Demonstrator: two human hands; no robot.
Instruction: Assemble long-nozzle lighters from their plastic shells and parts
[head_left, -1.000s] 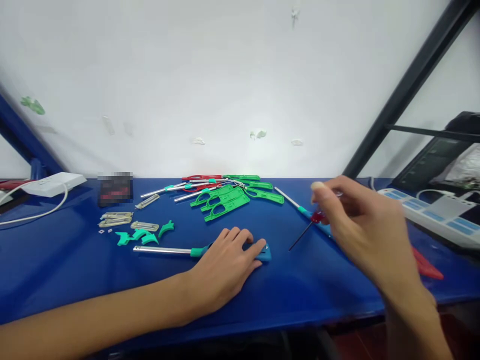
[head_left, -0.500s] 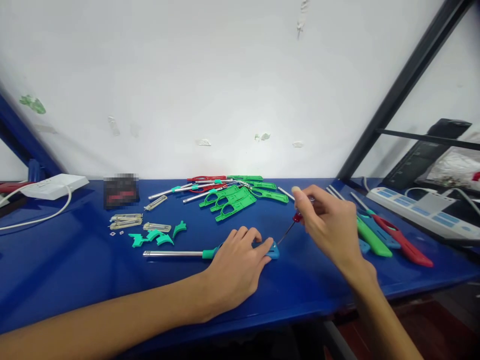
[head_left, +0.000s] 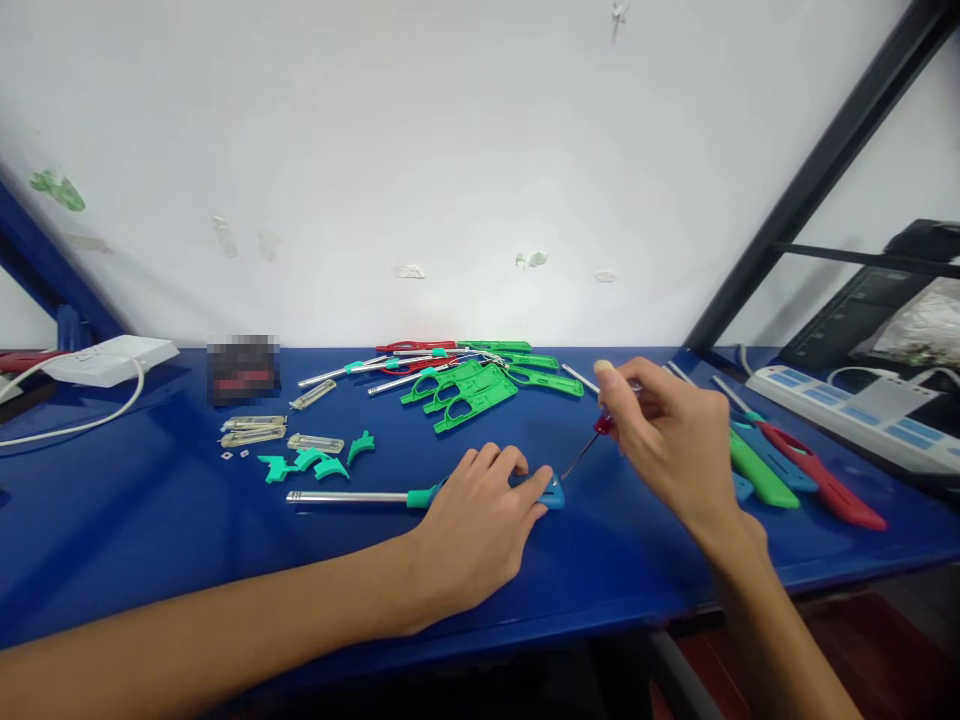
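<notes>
Red screwdriver (head_left: 605, 424) slants down, pinched by the right hand (head_left: 667, 435); left hand (head_left: 476, 525), palm down, clasps the blue lighter (head_left: 555, 493).

Behind, plain white wall (head_left: 465, 170), scuffed, with green patch (head_left: 58, 189) at far left, pale torn bits (head_left: 410, 271) low down along the middle, and small whitish mark (head_left: 618, 14) near the top. Glossy blue tabletop (head_left: 600, 570) up against it, slanted blue frame (head_left: 37, 250) at left, slanted black metal frame (head_left: 795, 190) with crossbar at right. Below right, dark reddish floor (head_left: 855, 640); above, cool, fairly even light, with soft sheen on the blue.
</notes>
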